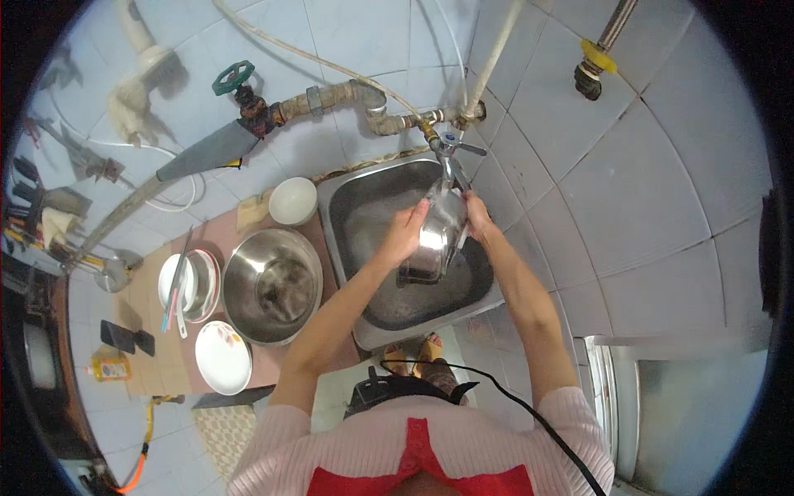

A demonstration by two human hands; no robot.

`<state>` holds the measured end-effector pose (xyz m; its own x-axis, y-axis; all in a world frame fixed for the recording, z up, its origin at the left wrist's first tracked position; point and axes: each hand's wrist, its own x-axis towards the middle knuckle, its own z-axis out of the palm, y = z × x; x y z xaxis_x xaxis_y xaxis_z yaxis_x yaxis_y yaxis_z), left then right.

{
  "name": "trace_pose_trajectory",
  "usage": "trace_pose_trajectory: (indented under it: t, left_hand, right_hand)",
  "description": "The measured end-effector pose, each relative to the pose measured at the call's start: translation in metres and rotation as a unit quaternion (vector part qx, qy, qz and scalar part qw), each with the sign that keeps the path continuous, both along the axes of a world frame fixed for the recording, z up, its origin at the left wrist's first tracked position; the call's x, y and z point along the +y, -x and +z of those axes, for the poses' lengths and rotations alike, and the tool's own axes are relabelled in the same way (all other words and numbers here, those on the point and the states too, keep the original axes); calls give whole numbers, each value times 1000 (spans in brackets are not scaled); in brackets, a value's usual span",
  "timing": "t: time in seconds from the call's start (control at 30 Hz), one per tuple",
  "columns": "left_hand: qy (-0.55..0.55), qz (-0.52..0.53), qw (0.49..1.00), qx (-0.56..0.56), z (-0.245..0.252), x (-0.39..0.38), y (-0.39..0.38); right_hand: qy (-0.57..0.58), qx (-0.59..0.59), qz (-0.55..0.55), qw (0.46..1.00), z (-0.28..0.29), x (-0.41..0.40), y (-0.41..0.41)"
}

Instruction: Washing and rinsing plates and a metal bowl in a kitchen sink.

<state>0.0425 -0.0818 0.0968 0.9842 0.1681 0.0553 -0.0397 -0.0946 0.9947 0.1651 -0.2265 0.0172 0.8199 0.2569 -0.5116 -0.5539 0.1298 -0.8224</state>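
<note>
My left hand (406,230) grips the near-left rim of a shiny metal vessel (439,232), which is tilted over the sink. On the vessel's other side, my right hand (477,216) holds its edge. Glare and the hands hide the vessel's exact shape. Right above it is the spout of a chrome tap (448,158), where a clear stream seems to fall onto the metal. Below both hands lies the stainless steel sink (366,217), its basin wet-looking.
Left of the sink, a counter holds a large steel basin (272,286), a white bowl (293,201), an oval plate (223,358) and stacked dishes with chopsticks (178,279). A yellow bottle (110,369) stands farther left. Pipes with a green valve wheel (233,77) run along the tiled wall.
</note>
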Motion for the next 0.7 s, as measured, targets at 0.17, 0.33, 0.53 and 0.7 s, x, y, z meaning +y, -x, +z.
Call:
trace_pose_trajectory:
  t: [0.17,0.33,0.53,0.7]
  left_hand:
    - [-19,-37,988,151,-27,-8,-33]
    - [312,49,940,128,-41,-33,-62]
    - [406,97,886,200,-41,-25,-65]
    - [376,160,901,143,-25,-29,-47]
  right_hand:
    - [331,-259,186,888,61,22,15]
    - [397,-445,93,798,42,31,39]
    - [379,-485,49,787,39,32,83]
    - [340,-386,-101,852,10,34,118]
